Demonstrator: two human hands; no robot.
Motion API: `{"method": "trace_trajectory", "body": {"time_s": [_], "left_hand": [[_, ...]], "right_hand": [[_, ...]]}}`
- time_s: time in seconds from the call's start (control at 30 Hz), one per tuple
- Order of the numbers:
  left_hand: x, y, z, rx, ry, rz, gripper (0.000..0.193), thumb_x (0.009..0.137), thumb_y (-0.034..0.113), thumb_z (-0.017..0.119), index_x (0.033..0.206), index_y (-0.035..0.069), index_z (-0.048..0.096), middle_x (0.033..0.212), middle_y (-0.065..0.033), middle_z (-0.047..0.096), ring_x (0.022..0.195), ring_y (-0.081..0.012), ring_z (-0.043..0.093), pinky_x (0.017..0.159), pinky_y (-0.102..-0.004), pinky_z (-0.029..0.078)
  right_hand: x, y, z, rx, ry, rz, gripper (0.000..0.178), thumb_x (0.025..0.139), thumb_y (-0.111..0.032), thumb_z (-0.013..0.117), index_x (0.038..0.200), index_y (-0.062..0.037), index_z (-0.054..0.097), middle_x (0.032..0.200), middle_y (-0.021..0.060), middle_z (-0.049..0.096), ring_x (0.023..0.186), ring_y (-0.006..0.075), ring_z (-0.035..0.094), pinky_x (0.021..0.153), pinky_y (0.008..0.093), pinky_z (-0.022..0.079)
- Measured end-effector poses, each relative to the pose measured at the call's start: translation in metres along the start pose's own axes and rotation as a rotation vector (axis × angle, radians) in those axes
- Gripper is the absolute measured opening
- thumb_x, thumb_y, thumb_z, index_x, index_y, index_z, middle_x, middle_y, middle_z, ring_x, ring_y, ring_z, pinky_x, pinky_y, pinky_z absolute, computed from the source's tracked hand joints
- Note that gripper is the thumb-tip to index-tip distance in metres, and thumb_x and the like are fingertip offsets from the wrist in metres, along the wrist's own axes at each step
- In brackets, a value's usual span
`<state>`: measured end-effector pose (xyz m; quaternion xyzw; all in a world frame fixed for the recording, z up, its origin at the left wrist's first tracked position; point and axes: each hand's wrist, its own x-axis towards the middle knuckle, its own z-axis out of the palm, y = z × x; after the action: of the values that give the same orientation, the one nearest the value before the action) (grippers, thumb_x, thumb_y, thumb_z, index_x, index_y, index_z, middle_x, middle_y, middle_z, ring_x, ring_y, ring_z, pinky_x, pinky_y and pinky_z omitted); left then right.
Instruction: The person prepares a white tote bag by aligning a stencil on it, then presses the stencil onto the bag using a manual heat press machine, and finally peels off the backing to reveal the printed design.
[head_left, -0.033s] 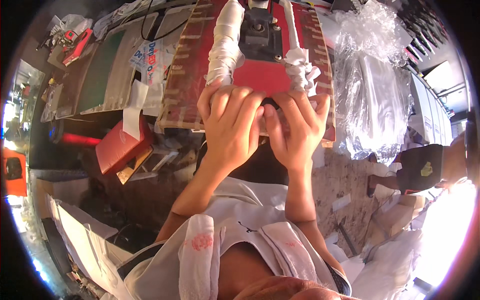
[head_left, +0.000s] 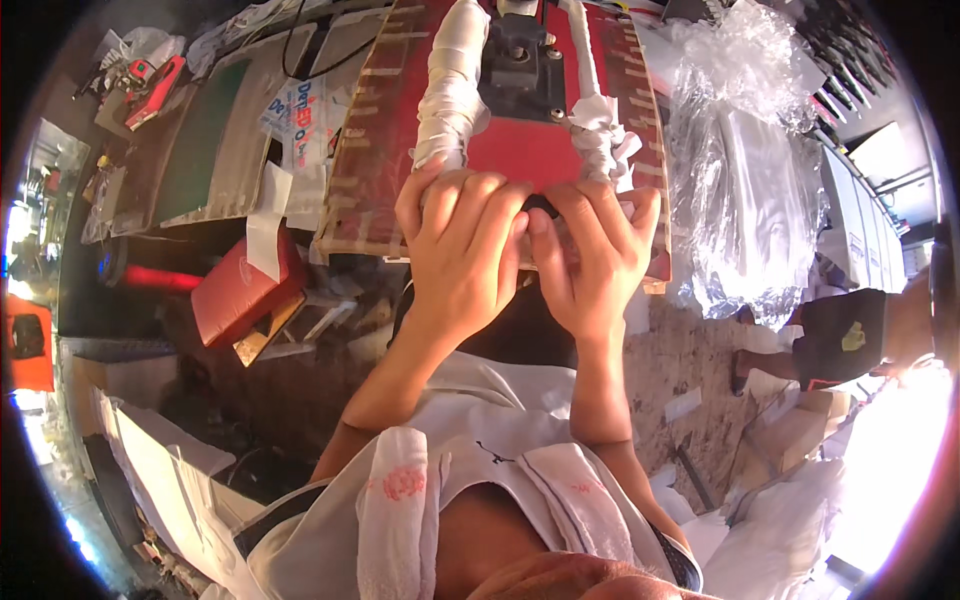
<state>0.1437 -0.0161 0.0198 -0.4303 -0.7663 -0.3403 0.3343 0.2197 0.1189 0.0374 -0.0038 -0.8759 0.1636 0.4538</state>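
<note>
Both my hands are closed over the near end of a press-like machine's handle, whose two long arms are wrapped in white cloth or tape. My left hand (head_left: 462,255) grips by the thicker left wrapped arm (head_left: 448,105). By the thinner, ragged right wrapped arm (head_left: 596,135), my right hand (head_left: 590,245) curls its fingers over the same end. A short dark piece of the handle (head_left: 541,204) shows between the hands; the rest of the grip is hidden under them. Below lies a red panel (head_left: 520,150) with a black bolted block (head_left: 520,75), edged by brown taped board.
To the right lies a bundle in clear plastic (head_left: 745,190). Leftward are stacked boards (head_left: 205,150), a dark red box (head_left: 245,290) with a white strip hanging over it, and a red tool (head_left: 155,90). Another person's leg (head_left: 840,335) shows at right. Paper scraps litter the floor (head_left: 690,370).
</note>
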Motion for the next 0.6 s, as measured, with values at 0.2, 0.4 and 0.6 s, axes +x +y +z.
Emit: {"method": "trace_trajectory", "body": {"time_s": [0.2, 0.4, 0.6], "left_hand": [[0.002, 0.003, 0.000, -0.032, -0.002, -0.008, 0.023, 0.090, 0.019, 0.068, 0.110, 0.007, 0.066, 0.108, -0.0054, 0.064, 0.106, -0.0249, 0.059, 0.110, -0.0520, 0.036], [0.002, 0.003, 0.000, -0.052, 0.094, 0.015, 0.021, 0.083, 0.022, 0.071, 0.098, 0.009, 0.064, 0.102, -0.0040, 0.062, 0.104, -0.0231, 0.056, 0.109, -0.0482, 0.038], [0.001, 0.004, 0.008, -0.094, 0.174, 0.013, 0.020, 0.081, 0.022, 0.072, 0.094, 0.009, 0.063, 0.099, -0.0032, 0.061, 0.102, -0.0222, 0.055, 0.109, -0.0486, 0.038]], "right_hand": [[0.000, 0.004, 0.001, -0.026, 0.012, -0.047, 0.017, 0.085, -0.015, 0.073, 0.099, -0.0044, 0.072, 0.096, 0.0075, 0.071, 0.083, 0.0259, 0.063, 0.083, 0.0421, 0.039], [-0.004, 0.008, 0.003, -0.040, -0.008, -0.063, 0.017, 0.092, -0.019, 0.067, 0.099, -0.0038, 0.073, 0.095, 0.0086, 0.073, 0.089, 0.0270, 0.066, 0.093, 0.0418, 0.040], [-0.004, 0.006, 0.004, -0.046, 0.025, -0.068, 0.015, 0.092, -0.017, 0.066, 0.097, -0.0047, 0.072, 0.094, 0.0078, 0.073, 0.088, 0.0252, 0.064, 0.088, 0.0404, 0.039]]}}
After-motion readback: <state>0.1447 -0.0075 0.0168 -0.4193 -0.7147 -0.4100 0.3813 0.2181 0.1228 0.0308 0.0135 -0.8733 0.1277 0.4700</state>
